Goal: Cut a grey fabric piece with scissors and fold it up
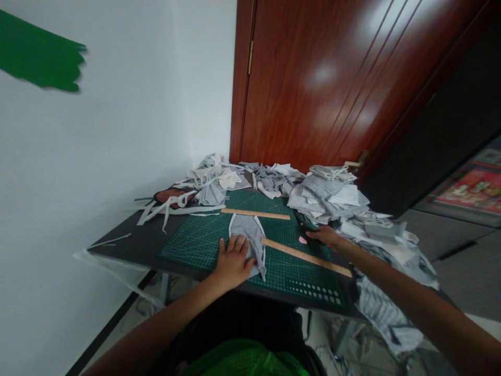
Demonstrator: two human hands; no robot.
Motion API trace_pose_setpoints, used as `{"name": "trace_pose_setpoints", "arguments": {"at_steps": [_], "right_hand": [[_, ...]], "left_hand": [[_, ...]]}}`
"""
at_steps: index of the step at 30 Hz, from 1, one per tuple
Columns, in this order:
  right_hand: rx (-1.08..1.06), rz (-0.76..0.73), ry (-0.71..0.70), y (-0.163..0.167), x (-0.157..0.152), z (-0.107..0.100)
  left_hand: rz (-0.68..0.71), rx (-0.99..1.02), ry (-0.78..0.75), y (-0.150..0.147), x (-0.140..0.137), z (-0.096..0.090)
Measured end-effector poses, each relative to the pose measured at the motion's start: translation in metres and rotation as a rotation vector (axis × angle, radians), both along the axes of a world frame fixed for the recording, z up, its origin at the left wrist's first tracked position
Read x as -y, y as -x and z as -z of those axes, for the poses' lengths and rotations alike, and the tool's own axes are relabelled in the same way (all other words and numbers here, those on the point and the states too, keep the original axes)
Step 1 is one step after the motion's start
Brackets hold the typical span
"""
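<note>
My left hand (234, 261) lies flat with fingers spread on a grey fabric piece (246, 225) with white edging. The piece rests on a green cutting mat (195, 240); my palm hides its lower left part. At the mat's right side, the fingers of my right hand (326, 236) are closed on dark-handled scissors (303, 223), partly lost against the dark surface. Next to those fingers is a small pink piece (302, 239), perhaps tailor's chalk. One wooden ruler (258, 214) lies beyond the fabric, and another wooden ruler (309, 256) slants rightward with its left end at the fabric's edge.
Loose grey and white fabric heaps (215, 180) line the back of the dark table (129, 237). A taller fabric stack (329, 193) stands back right, and more cloth (387, 308) hangs off the right edge. White strips (168, 203) lie at left. Behind is a wooden door (313, 94).
</note>
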State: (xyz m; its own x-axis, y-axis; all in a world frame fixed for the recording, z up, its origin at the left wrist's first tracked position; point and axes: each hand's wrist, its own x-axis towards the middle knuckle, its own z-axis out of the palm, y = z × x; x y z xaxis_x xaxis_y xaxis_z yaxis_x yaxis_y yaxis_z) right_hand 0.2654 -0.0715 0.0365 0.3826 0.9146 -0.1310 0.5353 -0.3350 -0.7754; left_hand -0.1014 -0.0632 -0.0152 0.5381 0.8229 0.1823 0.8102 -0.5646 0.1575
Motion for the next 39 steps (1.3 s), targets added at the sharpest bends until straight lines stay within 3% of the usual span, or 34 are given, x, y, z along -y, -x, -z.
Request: {"name": "trace_pose_setpoints", "arguments": {"at_steps": [3,7,10,15,18,21,24,27,33,39], "right_hand": [[-0.237,0.018,-0.047,0.023,0.022,-0.002],[-0.501,0.000,-0.108,0.065,0.073,-0.003],[-0.944,0.046,-0.152,0.099,0.113,-0.002],[-1.096,0.111,-0.076,0.135,0.149,0.012],[-1.025,0.019,-0.081,0.146,0.162,0.021],[-0.964,-0.068,-0.036,0.156,0.175,0.023],[-1.000,-0.067,0.030,0.171,0.185,0.025],[-1.035,-0.018,-0.005,0.189,0.192,0.032],[-1.500,0.157,-0.039,0.218,0.209,0.046],[-1.492,0.246,-0.156,0.205,0.214,0.044]], "left_hand": [[-0.004,-0.019,-0.001,-0.006,0.000,-0.003],[0.012,-0.016,0.002,-0.031,0.000,-0.001],[0.015,0.010,0.003,-0.066,0.003,0.001],[0.110,0.062,0.020,-0.109,0.006,0.002],[0.224,0.091,0.017,-0.088,0.000,0.004],[0.376,0.076,-0.005,-0.039,-0.010,0.003],[0.541,0.024,-0.034,0.010,-0.017,-0.001],[0.601,-0.001,-0.071,0.041,-0.018,-0.002],[0.728,0.091,-0.104,0.066,-0.012,-0.006],[0.719,0.078,0.000,0.063,-0.001,-0.022]]}}
